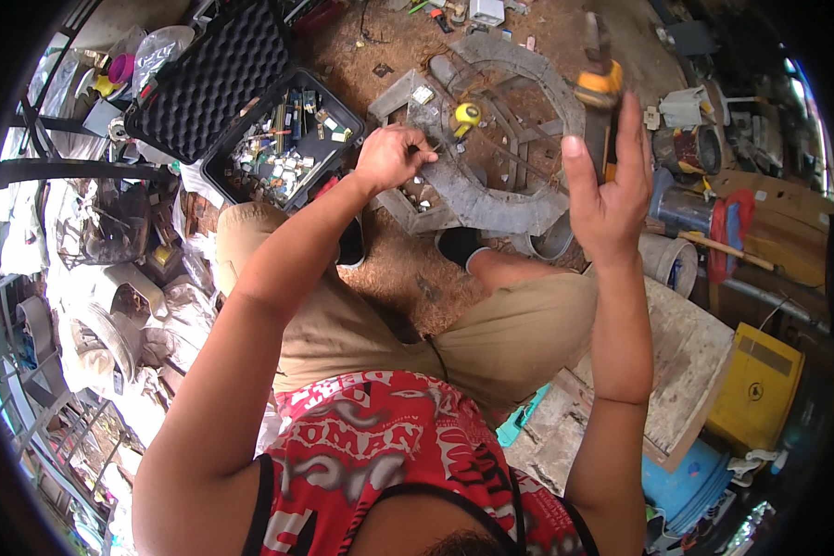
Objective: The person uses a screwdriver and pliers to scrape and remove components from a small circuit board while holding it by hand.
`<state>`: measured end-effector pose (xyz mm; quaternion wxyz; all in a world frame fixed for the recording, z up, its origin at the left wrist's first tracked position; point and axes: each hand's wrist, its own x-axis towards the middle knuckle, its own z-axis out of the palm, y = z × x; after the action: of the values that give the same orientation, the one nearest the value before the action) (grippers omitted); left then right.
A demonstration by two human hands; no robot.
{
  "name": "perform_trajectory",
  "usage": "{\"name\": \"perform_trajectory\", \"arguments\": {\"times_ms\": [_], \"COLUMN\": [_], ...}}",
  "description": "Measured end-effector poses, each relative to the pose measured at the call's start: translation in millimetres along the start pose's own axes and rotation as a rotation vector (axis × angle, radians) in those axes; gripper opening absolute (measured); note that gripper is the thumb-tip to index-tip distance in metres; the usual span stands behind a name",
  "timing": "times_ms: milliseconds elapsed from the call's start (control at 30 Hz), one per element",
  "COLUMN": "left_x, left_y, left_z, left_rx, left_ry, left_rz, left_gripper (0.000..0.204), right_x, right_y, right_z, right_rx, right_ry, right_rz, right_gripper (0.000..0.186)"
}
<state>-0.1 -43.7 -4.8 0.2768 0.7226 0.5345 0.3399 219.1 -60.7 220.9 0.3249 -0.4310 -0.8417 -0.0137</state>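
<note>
My left hand (394,159) is closed, its fingertips at the left side of a weathered grey octagonal ring (528,211); whatever is between them is too small to make out. My right hand (612,199), raised at the ring's right, holds a blurred yellow-and-black tool (598,83) upright along the palm, thumb and forefinger extended. A small yellow object (467,116) sits inside the ring, among angled grey pieces (398,208) and rods.
An open black case (329,157) with foam lid and small electronic parts stands upper left. Pale bags and scrap (111,306) crowd the left. At right are cardboard (788,222), buckets, a pipe, a worn board (672,343) and a yellow case (755,389).
</note>
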Motion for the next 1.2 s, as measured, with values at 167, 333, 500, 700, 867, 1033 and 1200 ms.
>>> {"name": "perform_trajectory", "arguments": {"times_ms": [167,333,500,700,867,1033,1200], "left_x": [-2.8,-2.8,-2.1,-1.7,-2.7,-3.9,-5.4], "left_y": [-0.8,3.6,-1.4,-0.7,-3.0,-2.6,-9.3], "left_z": [-0.6,-1.0,1.0,1.4,-0.3,4.0,4.7], "left_rx": [-0.024,-0.008,0.008,0.004,0.026,-0.019,-0.044], "left_ry": [-0.041,-0.008,-0.008,-0.004,-0.019,0.017,-0.01], "left_rz": [-0.005,0.022,0.062,0.08,0.07,0.105,0.14], "left_gripper": [0.021,0.021,0.022,0.022,0.023,0.02,0.009], "right_x": [-23.1,-14.7,2.4,-25.4,-28.5,-42.2,-27.6], "right_y": [-2.5,-15.8,-16.0,-17.6,-19.5,-20.1,-21.3], "right_z": [15.7,0.1,-11.2,8.0,6.3,11.8,-9.3], "right_rx": [-0.024,0.066,0.112,-0.07,0.087,0.082,0.083], "right_ry": [-0.41,-0.049,0.163,-0.466,-0.078,-0.509,-0.048], "right_rz": [-0.046,0.111,-0.009,0.032,0.113,0.287,0.261], "right_gripper": [0.064,0.063,0.067,0.068,0.065,0.065,0.064]}}
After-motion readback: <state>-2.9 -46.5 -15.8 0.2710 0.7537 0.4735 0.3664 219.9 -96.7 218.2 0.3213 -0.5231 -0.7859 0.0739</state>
